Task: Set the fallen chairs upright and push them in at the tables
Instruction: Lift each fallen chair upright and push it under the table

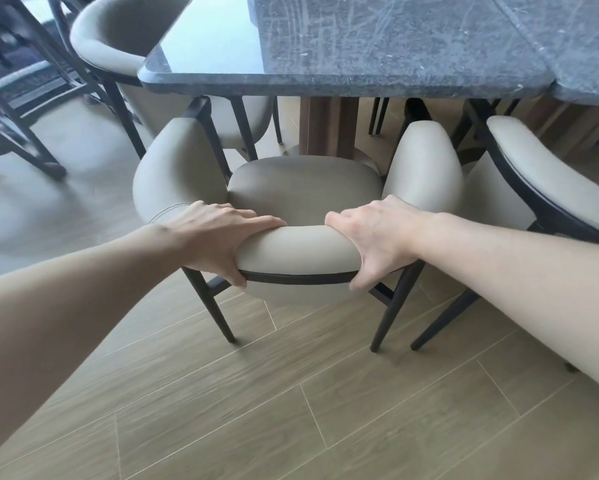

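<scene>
Chair [303,192] upright at table [343,46], both hands on its backrest.
Left hand [218,237] and right hand [377,237]: each grip curled over the padded back, fingertips hidden on the inner side. Chair's front legs and seat front hidden under the table edge; table cut off far and right. Second chair [547,181] just right, partly cropped; third chair [118,36] at far left corner; blurred dark frames [17,98] far left. Wood floor [291,410].

The chair [301,251] wears smooth, matt beige leather-like upholstery on a dark matt frame. The surface [377,43] is glossy, scratched grey stone. The floor [291,410] looks like matt wood-grain planks.
</scene>
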Demonstrator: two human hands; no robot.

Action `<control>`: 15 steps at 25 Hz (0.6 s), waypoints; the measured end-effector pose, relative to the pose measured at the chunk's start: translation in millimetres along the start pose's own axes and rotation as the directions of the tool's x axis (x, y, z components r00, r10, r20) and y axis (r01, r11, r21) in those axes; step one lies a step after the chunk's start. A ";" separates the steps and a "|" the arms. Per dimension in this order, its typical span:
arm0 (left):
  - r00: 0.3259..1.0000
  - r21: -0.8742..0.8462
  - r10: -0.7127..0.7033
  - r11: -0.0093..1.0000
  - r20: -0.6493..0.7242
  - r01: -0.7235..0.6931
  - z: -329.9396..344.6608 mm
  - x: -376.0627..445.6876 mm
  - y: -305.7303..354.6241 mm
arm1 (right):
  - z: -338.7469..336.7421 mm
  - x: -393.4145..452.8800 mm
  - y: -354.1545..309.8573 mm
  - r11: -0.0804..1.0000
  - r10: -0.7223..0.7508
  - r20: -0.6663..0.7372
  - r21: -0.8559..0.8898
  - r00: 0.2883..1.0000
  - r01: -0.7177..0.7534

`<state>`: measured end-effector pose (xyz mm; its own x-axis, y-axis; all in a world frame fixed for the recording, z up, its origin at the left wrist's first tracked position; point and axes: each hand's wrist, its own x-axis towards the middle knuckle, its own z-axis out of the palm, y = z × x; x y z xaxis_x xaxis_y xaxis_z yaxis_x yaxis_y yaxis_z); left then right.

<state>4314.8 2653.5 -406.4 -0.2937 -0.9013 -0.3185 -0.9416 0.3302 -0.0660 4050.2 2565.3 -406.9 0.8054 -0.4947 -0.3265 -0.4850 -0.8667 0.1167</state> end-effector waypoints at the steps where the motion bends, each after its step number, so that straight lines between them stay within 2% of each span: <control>1: 1.000 -0.023 0.002 1.000 -0.012 -0.003 -3.2 6.8 1.8 | -1.0 -0.7 6.5 1.000 0.010 0.015 0.009 1.000 -0.010; 6: 1.000 -0.063 0.027 0.998 -0.013 -0.028 -13.0 42.0 4.8 | -6.5 4.1 40.0 0.996 0.083 0.082 0.000 0.993 -0.084; 15: 1.000 -0.129 0.017 0.992 0.022 -0.014 -8.6 48.6 -4.4 | -6.7 13.6 44.7 0.997 0.045 0.049 -0.066 0.998 -0.041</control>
<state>4303.2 2605.8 -413.5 -0.3060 -0.8892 -0.3401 -0.9508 0.3039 0.0610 4041.7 2519.4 -399.9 0.7653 -0.5290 -0.3667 -0.4944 -0.8479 0.1914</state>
